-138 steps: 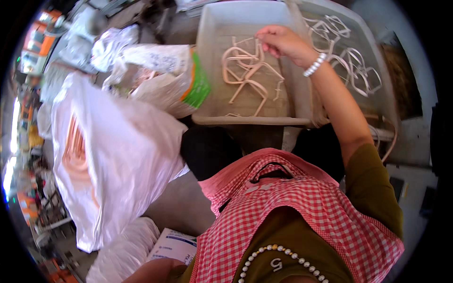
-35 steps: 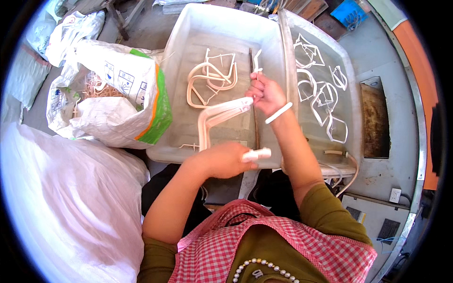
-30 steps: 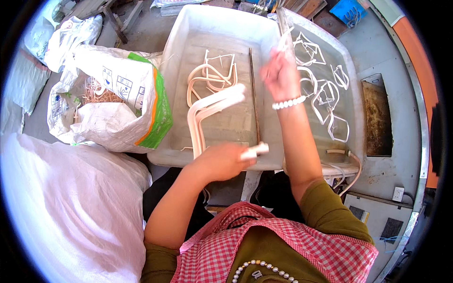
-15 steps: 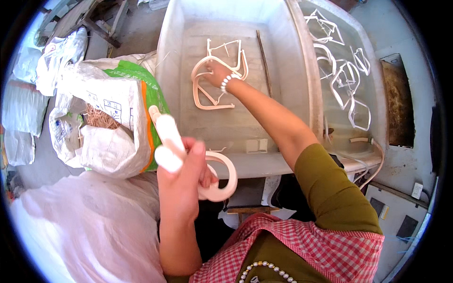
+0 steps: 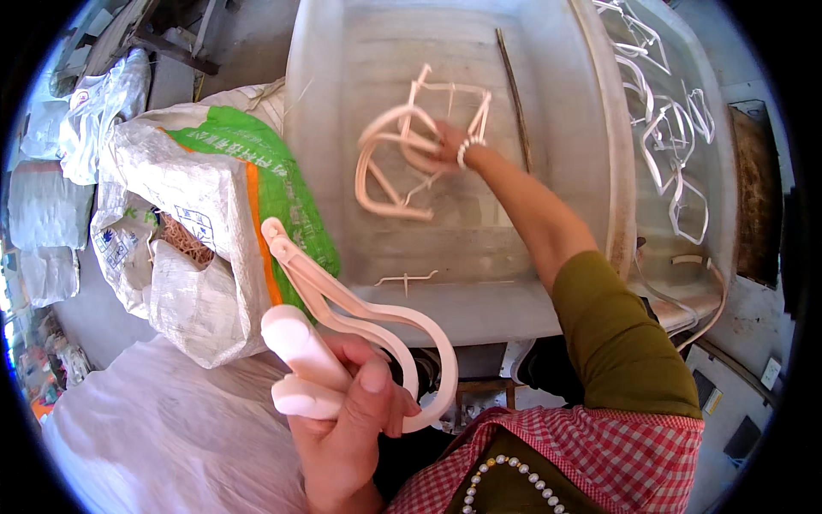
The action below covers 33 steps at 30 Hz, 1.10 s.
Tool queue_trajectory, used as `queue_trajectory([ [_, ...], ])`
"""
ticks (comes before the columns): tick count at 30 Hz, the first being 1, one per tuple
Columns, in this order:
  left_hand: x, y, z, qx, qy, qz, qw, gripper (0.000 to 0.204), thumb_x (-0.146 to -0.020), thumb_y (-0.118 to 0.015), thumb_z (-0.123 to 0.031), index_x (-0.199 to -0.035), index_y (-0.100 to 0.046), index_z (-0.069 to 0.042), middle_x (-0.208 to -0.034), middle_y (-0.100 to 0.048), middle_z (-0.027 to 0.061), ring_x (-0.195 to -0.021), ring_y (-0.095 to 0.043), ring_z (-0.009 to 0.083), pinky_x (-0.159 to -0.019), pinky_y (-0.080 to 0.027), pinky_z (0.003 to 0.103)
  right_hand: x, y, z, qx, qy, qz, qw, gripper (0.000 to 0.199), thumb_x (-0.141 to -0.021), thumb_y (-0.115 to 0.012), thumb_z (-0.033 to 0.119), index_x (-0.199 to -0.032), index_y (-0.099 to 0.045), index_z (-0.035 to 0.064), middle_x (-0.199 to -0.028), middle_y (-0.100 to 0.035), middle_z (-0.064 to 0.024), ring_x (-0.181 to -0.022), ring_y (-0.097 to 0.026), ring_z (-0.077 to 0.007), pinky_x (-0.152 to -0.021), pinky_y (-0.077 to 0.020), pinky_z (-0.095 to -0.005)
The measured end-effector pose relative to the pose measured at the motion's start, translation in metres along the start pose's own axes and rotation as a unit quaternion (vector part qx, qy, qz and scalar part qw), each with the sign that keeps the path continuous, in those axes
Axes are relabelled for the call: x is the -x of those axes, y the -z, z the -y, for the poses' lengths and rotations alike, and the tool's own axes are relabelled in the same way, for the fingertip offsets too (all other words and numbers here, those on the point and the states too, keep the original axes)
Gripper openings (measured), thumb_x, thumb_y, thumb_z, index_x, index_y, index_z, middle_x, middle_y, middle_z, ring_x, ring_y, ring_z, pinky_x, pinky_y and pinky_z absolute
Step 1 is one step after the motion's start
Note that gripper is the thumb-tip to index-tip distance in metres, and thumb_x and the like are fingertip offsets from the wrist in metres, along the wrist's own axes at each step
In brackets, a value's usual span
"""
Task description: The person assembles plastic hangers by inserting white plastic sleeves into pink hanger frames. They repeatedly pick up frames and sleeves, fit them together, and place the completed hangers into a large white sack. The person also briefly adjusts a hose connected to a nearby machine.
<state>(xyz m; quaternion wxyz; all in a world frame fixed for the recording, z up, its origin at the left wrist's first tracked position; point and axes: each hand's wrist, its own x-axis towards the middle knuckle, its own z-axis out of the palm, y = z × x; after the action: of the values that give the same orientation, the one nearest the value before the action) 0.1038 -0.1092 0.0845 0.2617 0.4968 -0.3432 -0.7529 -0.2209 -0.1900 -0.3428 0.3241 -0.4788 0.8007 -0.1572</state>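
Observation:
In my left hand (image 5: 355, 411), low in front of me, are pale pink curved plastic pieces (image 5: 438, 360). Two long arms bend round like a hook, and thick rounded ends stick out past the thumb. Farther off, my right hand (image 5: 449, 147), slightly blurred and with a white bead bracelet at the wrist, reaches into a large pale basin (image 5: 479, 321). Its fingers close on a pale pink curved plastic frame (image 5: 372, 184), whose bent bars overlap other thin frame pieces (image 5: 462, 86). Part of the grip is hidden behind the hand.
A thin dark stick (image 5: 514, 98) leans along the basin's right side. A small thin pink piece (image 5: 407, 280) lies near its front. Several white bent frames (image 5: 672, 137) lie in the adjoining trough. A white and green woven sack (image 5: 205, 283) stands at the left, beside pale sheeting (image 5: 171, 428).
My left hand has come lower and turned, showing the curved pieces more fully. My right hand has shifted to the frame's right side, and the frame has tilted. The whole view has swung slightly left.

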Motion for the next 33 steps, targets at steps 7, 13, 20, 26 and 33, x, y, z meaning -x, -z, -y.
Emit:
queue_trajectory([
  [7,-0.006,-0.004,0.003,-0.036,-0.013,-0.001,0.999,0.02,-0.089,-0.061,-0.015,-0.097,-0.05,0.001,-0.063,-0.05,0.0031,-0.047,-0.045,0.0091,-0.049,-0.046,0.026,0.154,-0.026,0.015,-0.1,0.074,0.127,0.984,0.056,-0.068,-0.075,0.021,-0.118,-0.054,0.0092,-0.104,-0.064,-0.0141,-0.097,-0.061,-0.0274,-0.083,-0.0486,-0.0372],
  [13,-0.014,-0.002,0.008,-0.062,-0.03,0.033,0.997,0.021,-0.09,-0.06,-0.017,-0.097,-0.051,0.0,-0.063,-0.048,0.0007,-0.05,-0.044,0.0075,-0.051,-0.046,0.026,0.216,0.048,0.062,-0.082,0.151,0.044,0.984,0.037,-0.069,-0.071,0.017,-0.104,-0.063,0.009,-0.096,-0.065,-0.0094,-0.092,-0.06,-0.0282,-0.082,-0.0465,-0.0377],
  [20,-0.031,-0.013,0.016,-0.196,-0.023,0.062,0.978,0.026,-0.088,-0.061,-0.021,-0.106,-0.056,-0.002,-0.085,-0.058,0.0032,-0.076,-0.056,0.0119,-0.062,-0.049,0.027,0.312,0.144,0.162,0.237,0.43,-0.083,0.867,0.023,-0.07,-0.064,0.017,-0.092,-0.069,0.0202,-0.092,-0.056,-0.0039,-0.105,-0.053,-0.022,-0.105,-0.0232,-0.0588],
  [26,-0.03,-0.016,0.035,-0.214,0.03,0.175,0.961,0.028,-0.09,-0.058,-0.026,-0.107,-0.06,-0.003,-0.092,-0.062,0.0045,-0.085,-0.06,0.0133,-0.069,-0.05,0.029,0.356,0.186,0.21,0.205,0.467,-0.192,0.838,0.025,-0.073,-0.06,0.014,-0.097,-0.066,0.0157,-0.099,-0.055,-0.0048,-0.11,-0.049,-0.0237,-0.108,-0.0223,-0.0544],
  [33,-0.019,-0.025,0.03,-0.13,0.016,0.215,0.968,0.035,-0.089,-0.062,-0.03,-0.108,-0.057,-0.001,-0.084,-0.062,0.006,-0.071,-0.06,0.0134,-0.061,-0.05,0.026,0.353,0.189,0.222,-0.055,0.303,-0.248,0.918,0.062,-0.073,-0.074,0.021,-0.126,-0.045,0.0067,-0.134,-0.038,-0.0215,-0.127,-0.038,-0.0355,-0.105,-0.0326,-0.0405],
])
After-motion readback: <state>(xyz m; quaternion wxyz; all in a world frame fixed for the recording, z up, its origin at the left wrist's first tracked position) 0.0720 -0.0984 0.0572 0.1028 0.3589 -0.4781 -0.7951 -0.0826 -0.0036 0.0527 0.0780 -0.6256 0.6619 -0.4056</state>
